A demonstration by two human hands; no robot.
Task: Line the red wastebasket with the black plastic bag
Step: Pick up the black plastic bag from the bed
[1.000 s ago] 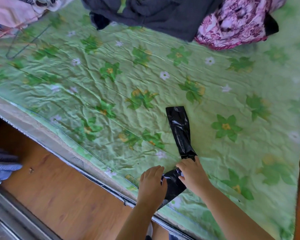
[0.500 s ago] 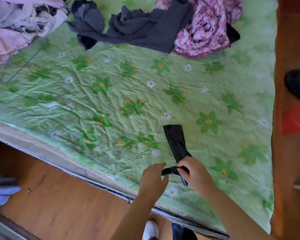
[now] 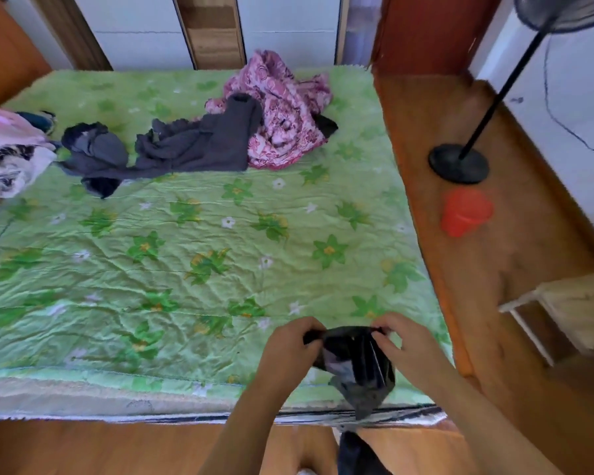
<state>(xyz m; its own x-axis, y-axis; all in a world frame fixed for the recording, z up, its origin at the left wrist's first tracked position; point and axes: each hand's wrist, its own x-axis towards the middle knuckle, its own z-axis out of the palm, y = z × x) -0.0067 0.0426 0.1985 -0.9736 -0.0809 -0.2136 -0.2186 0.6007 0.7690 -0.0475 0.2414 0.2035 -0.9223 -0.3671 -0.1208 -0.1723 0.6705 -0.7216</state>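
Nearest to the camera, the left hand (image 3: 290, 342) and the right hand (image 3: 405, 341) are both closed in a pinch on the upper edge of the crumpled black plastic bag (image 3: 355, 363), one at each end of that edge. The bag hangs between them over the near edge of the bed (image 3: 186, 394), and its lower tip reaches down past the mattress side; whether its mouth is already open I cannot tell, because the picture is blurred there. Under the arms is a bare wooden floor (image 3: 83, 447).

The green quilted bed cover with flower print (image 3: 186, 262) is wrinkled and free of things in its near half. Farther away lie a dark grey garment (image 3: 199, 145) and a pink patterned cloth (image 3: 282, 108), touching each other.

To the right of the bed, the red plastic wastebasket (image 3: 465, 212) stands on the floor, well apart from the bag. Just behind it is the round black base of a standing fan (image 3: 458, 164). A pale stool (image 3: 576, 310) stands nearer, to the right.
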